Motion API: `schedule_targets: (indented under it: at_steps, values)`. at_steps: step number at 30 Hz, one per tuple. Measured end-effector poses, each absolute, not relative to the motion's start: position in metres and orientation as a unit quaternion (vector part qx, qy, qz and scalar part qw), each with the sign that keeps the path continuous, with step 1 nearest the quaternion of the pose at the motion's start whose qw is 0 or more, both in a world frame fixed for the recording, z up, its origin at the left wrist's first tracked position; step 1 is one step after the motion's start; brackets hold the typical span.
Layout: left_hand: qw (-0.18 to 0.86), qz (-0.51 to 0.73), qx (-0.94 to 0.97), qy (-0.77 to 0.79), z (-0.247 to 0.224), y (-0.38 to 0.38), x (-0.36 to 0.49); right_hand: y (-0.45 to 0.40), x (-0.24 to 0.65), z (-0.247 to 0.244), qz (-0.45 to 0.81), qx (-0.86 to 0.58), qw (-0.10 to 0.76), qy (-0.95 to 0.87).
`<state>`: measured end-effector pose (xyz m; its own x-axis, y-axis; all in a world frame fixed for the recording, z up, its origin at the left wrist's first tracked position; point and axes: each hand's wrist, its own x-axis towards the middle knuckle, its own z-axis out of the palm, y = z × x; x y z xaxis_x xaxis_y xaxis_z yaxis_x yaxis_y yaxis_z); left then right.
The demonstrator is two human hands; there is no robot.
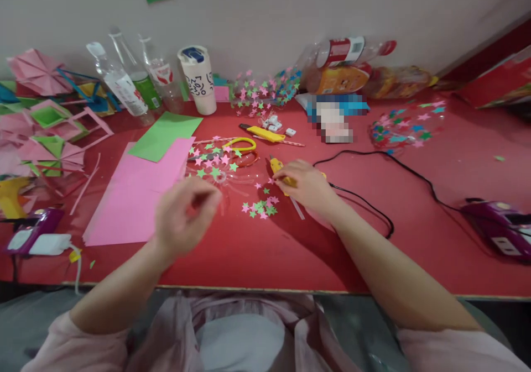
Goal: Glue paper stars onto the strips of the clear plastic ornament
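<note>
My right hand (307,189) is closed over a small yellow glue gun (276,166), which lies on the red table with its nozzle pointing away. A clear glue stick (297,208) and a black cord trail from it. My left hand (182,214) hovers above the edge of the pink paper (128,195), its fingers curled in, slightly blurred; whatever they may pinch is hidden. Between the hands lies a small pile of pink and green paper stars (261,209). Just beyond my left hand is a clear plastic piece decorated with stars (214,161), overlapping yellow-handled scissors (243,144).
A yellow box cutter (265,133) lies farther back. Bottles (124,87) and a white tumbler (198,82) stand along the wall. Folded paper shapes (50,123) fill the left. Purple power strips (500,228) sit at both sides; the black cord (398,170) crosses the right.
</note>
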<state>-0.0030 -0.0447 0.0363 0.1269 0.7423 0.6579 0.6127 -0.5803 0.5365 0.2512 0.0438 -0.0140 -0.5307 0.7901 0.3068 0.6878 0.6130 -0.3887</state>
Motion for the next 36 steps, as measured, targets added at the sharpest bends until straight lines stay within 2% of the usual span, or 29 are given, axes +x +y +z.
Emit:
schedule_targets:
  at_steps: [5,8,11,23,27,29,32,36]
  values:
    - [0.005,0.262,0.916,0.304,0.007,-0.057,0.034,0.026,0.245,-0.019,0.067,-0.354,0.184,-0.914]
    - [0.042,0.149,0.936,0.315,-0.016,-0.060,0.037,0.015,0.235,-0.025,0.063,-0.301,0.170,-0.936]
    - [0.056,0.105,0.929,0.351,-0.023,-0.059,0.034,0.007,0.221,-0.031,0.040,-0.279,0.150,-0.948]
    - [0.087,0.168,0.901,0.390,-0.015,-0.054,0.032,-0.002,0.199,-0.041,-0.055,-0.247,0.134,-0.958]
    - [0.119,0.210,0.879,0.412,-0.014,-0.053,0.031,0.000,0.203,-0.037,-0.064,-0.264,0.181,-0.945]
    - [0.146,0.234,0.856,0.438,-0.013,-0.054,0.031,-0.002,0.207,-0.029,-0.035,-0.295,0.242,-0.924]
    - [0.196,0.265,0.801,0.500,-0.011,-0.054,0.032,-0.008,0.214,-0.013,0.100,-0.337,0.343,-0.871]
    - [0.236,0.288,0.759,0.534,-0.010,-0.053,0.033,-0.016,0.217,0.000,0.249,-0.349,0.367,-0.826]
